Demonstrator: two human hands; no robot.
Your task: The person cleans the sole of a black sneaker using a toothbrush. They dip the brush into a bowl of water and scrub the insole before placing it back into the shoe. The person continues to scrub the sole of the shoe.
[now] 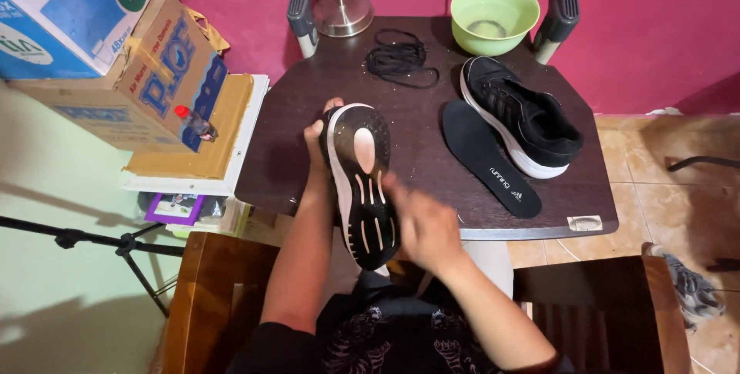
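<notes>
Black running shoe with white-and-black rubber sole (361,181) held sole-up over near edge of dark wooden table (420,166). Toe gripped by left hand (314,139), fingers closed; right hand (420,224) blurred, laid on sole, openness unclear. Judged light, flexible, best held at toe and heel.

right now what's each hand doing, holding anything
Left hand: closed on the toe end of the upturned black shoe.
Right hand: blurred, on the shoe's sole; grip cannot be told.
</notes>
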